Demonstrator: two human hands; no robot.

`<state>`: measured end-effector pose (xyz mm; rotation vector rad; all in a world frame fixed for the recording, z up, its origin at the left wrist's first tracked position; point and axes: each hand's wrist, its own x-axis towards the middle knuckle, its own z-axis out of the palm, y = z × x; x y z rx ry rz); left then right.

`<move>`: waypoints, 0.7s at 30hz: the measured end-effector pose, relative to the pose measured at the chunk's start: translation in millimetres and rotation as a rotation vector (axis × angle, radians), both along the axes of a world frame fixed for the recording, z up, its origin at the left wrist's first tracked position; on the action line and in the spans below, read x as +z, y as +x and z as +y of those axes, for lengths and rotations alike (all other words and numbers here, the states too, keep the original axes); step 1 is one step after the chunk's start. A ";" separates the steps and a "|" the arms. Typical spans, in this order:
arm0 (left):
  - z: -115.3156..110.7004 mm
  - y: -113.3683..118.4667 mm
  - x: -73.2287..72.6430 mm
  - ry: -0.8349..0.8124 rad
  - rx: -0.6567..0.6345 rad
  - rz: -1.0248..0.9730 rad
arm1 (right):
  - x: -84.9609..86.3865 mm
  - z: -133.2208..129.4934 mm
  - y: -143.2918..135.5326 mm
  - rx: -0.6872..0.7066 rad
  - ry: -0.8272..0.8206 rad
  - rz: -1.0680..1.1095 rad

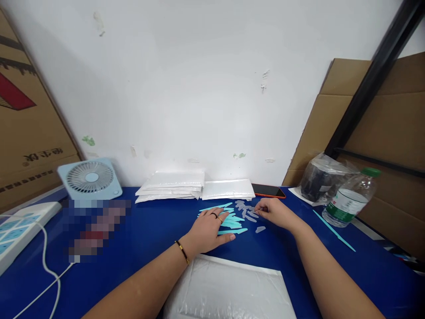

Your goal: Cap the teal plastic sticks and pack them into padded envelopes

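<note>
From where I stand, the left hand (210, 226) lies palm-down, fingers loosely spread, over the heap of slim teal plastic knife-shaped sticks (236, 224) in the middle of the dark blue tabletop (142, 226). A light, flat press like that suits such thin things; pushing harder would probably fan them out. The right hand (269, 210) is narrow, thumb and finger drawn together at the edge of the small clear plastic sleeves (249, 214) just beside the heap; I can't tell whether a sleeve is in its grip. These look slippery and hard to see against each other, so it pays to pinch one by its end and lift it clear singly. One loose sleeve lies nearer the silvery-white padded envelope (232, 288), apart from the others and easier to grasp.
</note>
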<state>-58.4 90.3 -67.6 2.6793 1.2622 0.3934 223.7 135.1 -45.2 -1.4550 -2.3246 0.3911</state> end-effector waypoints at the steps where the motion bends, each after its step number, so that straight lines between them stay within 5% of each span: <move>1: 0.7 -0.3 -0.6 -0.005 0.008 0.006 | 0.5 -0.5 -1.3 -0.004 0.009 -0.001; 11: -2.0 0.6 1.3 0.019 -0.016 -0.022 | -5.2 10.2 -8.5 -0.001 0.109 0.019; 17: 32.3 -18.4 -5.7 0.045 0.187 -0.100 | -9.8 47.6 -27.9 0.052 0.191 -0.108; 21: 53.0 -37.0 -10.1 0.064 0.178 -0.111 | -12.2 69.6 -39.8 0.141 0.152 -0.223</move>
